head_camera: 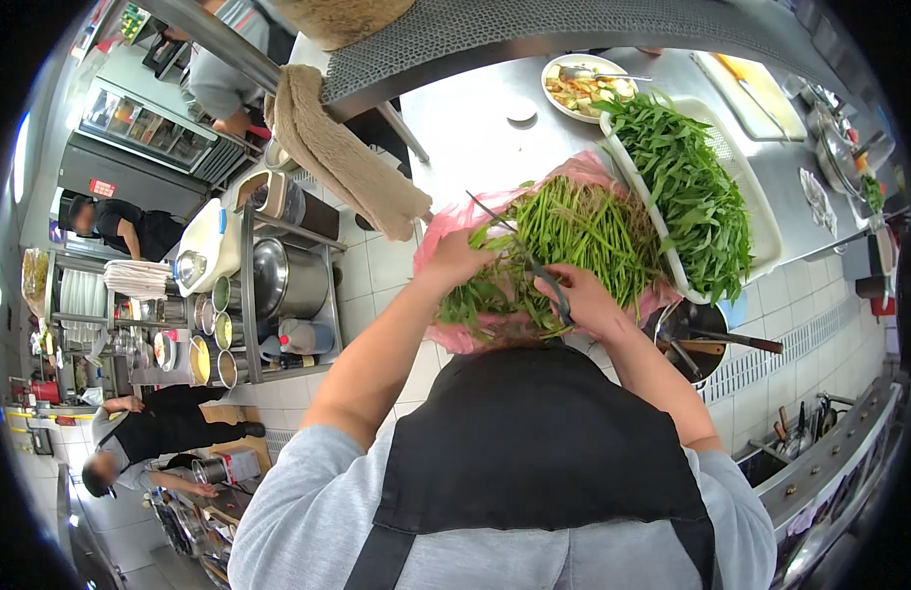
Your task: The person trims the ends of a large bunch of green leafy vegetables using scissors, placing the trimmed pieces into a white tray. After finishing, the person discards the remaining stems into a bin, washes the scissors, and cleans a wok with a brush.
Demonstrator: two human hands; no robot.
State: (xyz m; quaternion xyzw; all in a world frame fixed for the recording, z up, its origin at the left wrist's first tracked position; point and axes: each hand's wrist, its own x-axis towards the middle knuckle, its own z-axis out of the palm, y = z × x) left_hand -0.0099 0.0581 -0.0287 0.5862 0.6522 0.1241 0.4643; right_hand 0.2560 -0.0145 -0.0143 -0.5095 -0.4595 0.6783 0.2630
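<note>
My right hand (579, 296) holds a pair of scissors (542, 271) by the handles, with the blades apart and pointing to the upper left. My left hand (459, 259) is closed around some leafy green stems (491, 240) beside the blades. Beneath both hands, a heap of long-stemmed leafy greens (573, 228), some with roots, lies on a pink plastic bag (455, 217). A white plastic basket (762, 221) stands to the right of the heap, with cut leafy greens (680, 184) piled in it.
On the steel table stand a bowl of cut food (588, 85) with a spoon and a cutting board (758, 96) with a knife. A metal shelf (441, 63) overhangs it, a brown towel (337, 147) draped there. Co-workers are at the left. A wok (688, 317) is at the right.
</note>
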